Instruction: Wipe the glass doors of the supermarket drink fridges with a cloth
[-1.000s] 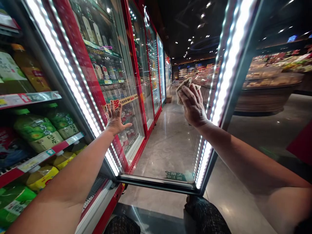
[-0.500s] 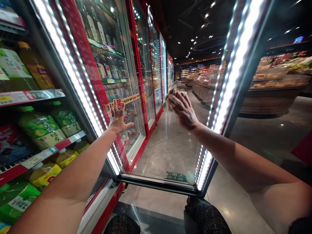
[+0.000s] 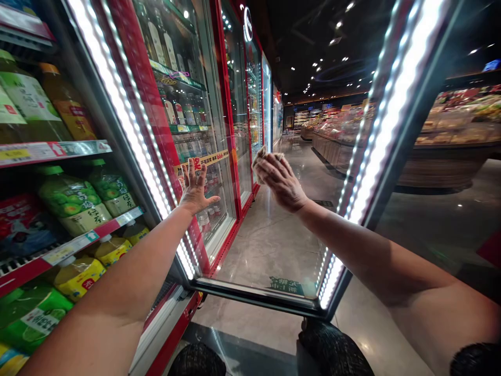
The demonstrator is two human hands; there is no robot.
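An open glass cooler door (image 3: 274,250) with lit white strips along both sides stands in front of me. My left hand (image 3: 194,189) lies flat on its glass near the hinge side, fingers spread. My right hand (image 3: 281,180) presses a crumpled beige cloth (image 3: 261,154) against the middle of the same pane, fingers bent over the cloth.
To the left, cooler shelves (image 3: 74,245) hold green and yellow drink bottles. A row of red-framed coolers (image 3: 235,115) runs down the aisle. Food display counters (image 3: 438,156) stand on the right, with shiny floor (image 3: 274,230) between.
My right hand has slid the cloth leftward across the glass, from near the right lit strip to the middle. My left hand stays flat in place.
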